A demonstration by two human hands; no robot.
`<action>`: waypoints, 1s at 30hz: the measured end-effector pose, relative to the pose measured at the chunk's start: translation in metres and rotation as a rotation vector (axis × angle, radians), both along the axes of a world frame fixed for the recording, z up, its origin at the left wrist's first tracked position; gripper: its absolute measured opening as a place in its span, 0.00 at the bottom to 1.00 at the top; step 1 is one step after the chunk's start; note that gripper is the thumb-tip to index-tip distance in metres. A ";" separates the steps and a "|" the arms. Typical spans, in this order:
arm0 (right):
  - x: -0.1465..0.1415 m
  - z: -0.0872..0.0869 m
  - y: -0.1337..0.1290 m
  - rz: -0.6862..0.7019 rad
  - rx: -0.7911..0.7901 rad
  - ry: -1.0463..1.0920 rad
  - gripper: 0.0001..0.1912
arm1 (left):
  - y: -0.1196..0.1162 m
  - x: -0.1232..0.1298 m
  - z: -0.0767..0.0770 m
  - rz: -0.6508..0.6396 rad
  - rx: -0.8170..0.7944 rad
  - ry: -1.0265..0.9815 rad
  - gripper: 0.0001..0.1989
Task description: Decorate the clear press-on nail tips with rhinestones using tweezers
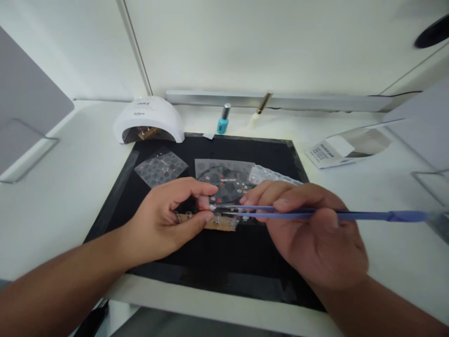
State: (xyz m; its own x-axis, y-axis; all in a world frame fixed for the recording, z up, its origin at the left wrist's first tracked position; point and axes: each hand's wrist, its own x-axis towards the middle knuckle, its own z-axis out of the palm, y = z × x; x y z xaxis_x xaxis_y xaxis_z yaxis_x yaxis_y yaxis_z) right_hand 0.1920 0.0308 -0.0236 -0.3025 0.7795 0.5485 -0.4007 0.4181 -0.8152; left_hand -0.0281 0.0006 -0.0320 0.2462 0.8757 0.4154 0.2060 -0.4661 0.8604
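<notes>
Above the middle of the black mat [210, 257], my right hand [305, 245] was pinching the blue tweezers [365, 216], and their tips were close beside the fingers of my left hand [161, 224]. This one was curled, with thumb and forefinger apart; from my camera I could not tell if it gripped something. Behind the mat, on the bench [63, 187], stood the turquoise bottle [222, 125].

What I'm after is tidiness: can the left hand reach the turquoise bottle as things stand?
Probably yes: a clear sheet lies between the left hand and the turquoise bottle, but nothing tall seems to block the way.
</notes>
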 end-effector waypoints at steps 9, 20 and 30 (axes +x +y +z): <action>0.004 -0.002 -0.006 -0.062 0.096 -0.092 0.13 | 0.002 0.000 0.001 0.011 0.070 0.095 0.14; 0.013 -0.007 -0.007 -0.040 0.156 -0.177 0.14 | 0.002 0.000 0.006 0.036 0.130 0.158 0.12; 0.012 -0.004 -0.007 -0.018 0.173 -0.206 0.14 | 0.000 0.003 0.011 0.056 0.197 0.165 0.11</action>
